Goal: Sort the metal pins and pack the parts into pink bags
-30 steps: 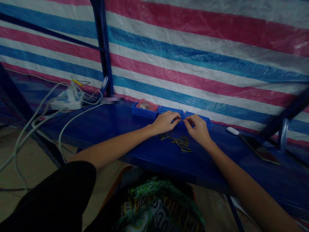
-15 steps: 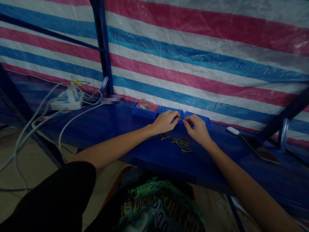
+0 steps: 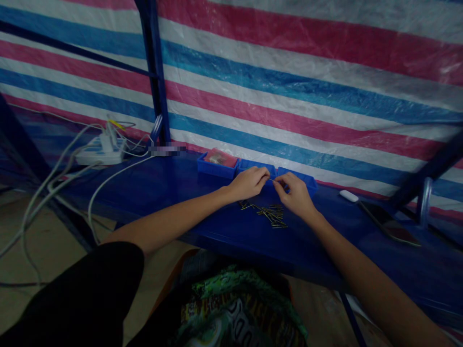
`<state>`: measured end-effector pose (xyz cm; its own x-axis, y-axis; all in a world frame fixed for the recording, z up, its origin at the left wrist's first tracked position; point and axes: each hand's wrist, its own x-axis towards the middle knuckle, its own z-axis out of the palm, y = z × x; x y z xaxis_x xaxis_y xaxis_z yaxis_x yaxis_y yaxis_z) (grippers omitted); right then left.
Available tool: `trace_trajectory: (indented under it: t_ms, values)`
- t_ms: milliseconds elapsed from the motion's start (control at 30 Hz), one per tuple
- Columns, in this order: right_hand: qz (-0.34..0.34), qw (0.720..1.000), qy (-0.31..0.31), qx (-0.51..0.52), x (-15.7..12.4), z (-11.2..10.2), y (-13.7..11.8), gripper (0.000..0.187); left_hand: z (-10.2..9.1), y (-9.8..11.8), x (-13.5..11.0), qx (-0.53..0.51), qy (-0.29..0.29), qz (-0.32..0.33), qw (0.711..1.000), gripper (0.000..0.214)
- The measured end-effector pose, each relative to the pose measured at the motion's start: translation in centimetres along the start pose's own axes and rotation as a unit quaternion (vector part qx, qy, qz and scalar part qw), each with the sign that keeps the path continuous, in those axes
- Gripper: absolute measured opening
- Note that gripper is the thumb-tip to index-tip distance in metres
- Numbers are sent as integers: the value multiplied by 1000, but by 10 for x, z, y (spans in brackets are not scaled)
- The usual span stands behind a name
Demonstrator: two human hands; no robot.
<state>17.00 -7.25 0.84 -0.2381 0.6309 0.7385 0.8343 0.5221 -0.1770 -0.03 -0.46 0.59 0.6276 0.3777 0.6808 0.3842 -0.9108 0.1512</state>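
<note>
My left hand (image 3: 249,182) and my right hand (image 3: 296,193) meet fingertip to fingertip above the blue table (image 3: 173,188). Both are pinched on one thin metal pin (image 3: 273,180) held between them. Just below the hands lies a loose pile of several similar small metal pins (image 3: 269,213) on the table. Behind the hands a row of low blue trays (image 3: 217,166) stands against the striped tarp; the left tray holds something reddish.
A white power strip (image 3: 99,152) with plugs and trailing white cables sits at the table's far left. A small white object (image 3: 348,195) and a dark phone (image 3: 388,224) lie to the right. A blue metal post (image 3: 154,67) rises behind.
Both hands stay pinched together at the same spot; the fingers shift only slightly. The pile of pins has not moved.
</note>
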Motion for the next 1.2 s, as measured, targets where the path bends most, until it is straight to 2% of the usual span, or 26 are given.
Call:
trace_trajectory:
  t_ms: [533, 800, 1000, 1200]
  values:
    - [7, 1000, 8, -14, -1, -1, -3, 14, -6, 6, 0, 30, -17, -34, 999, 21]
    - [4, 999, 15, -37, -1, -2, -4, 17, -2, 1, 0, 2, -13, -4, 1000, 16]
    - [20, 998, 37, -44, 1, -2, -4, 21, -2, 4, -1, -19, -4, -12, 1000, 13]
    - [26, 999, 31, -24, 0, -1, -5, 22, -5, 5, -1, -19, -3, -8, 1000, 11]
